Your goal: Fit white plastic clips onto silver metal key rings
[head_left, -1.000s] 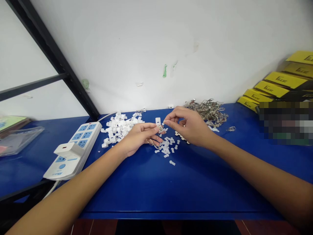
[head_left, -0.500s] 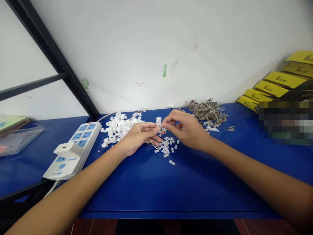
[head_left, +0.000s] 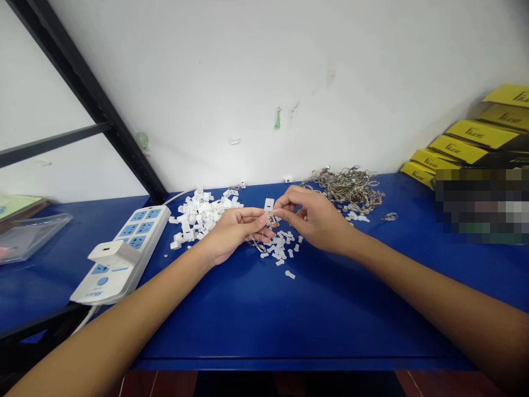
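At the clock's centre, the left hand (head_left: pixel 231 230) clamps a small white case (head_left: pixel 269 202) between thumb and fingers, and the right hand (head_left: pixel 320 219) reaches it from three o'clock, whether pinching I cannot tell, with the pile of white cases (head_left: pixel 202 212) at nine.

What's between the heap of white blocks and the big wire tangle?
In the head view, both hands: the left hand holding a small white slotted piece, and the right hand with fingertips at that piece.

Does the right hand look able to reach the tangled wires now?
Probably yes: the tangled wires lie just beyond the right hand, nothing visibly blocking, though it is busy at the white part.
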{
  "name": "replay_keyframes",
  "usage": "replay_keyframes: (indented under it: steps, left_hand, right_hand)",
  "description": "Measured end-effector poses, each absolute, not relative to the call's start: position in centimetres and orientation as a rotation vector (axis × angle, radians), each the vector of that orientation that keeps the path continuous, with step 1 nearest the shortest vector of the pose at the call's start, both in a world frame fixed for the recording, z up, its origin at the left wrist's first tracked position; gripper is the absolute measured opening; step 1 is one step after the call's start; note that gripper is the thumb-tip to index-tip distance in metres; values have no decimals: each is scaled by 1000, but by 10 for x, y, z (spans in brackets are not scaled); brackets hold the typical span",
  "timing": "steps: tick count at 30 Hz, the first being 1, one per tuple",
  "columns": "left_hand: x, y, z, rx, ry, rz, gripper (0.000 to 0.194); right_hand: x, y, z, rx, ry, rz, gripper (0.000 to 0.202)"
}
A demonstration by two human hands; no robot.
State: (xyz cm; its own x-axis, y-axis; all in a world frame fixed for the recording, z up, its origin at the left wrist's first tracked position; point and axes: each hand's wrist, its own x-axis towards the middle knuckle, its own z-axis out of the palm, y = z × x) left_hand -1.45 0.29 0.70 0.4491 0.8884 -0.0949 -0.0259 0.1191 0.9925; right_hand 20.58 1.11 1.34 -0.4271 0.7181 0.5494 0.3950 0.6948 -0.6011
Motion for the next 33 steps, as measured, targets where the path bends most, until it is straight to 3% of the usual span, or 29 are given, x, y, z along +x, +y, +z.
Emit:
replay_keyframes:
  steps: [18, 33]
  left_hand:
    - [-13, 2, 8, 1243, 849, 854, 29]
    - [-16, 5, 9, 1329, 866, 871, 26]
  right_hand:
    - [203, 7, 8, -829, -2047, 448, 10]
    - [207, 10, 3, -700, -2181, 91, 13]
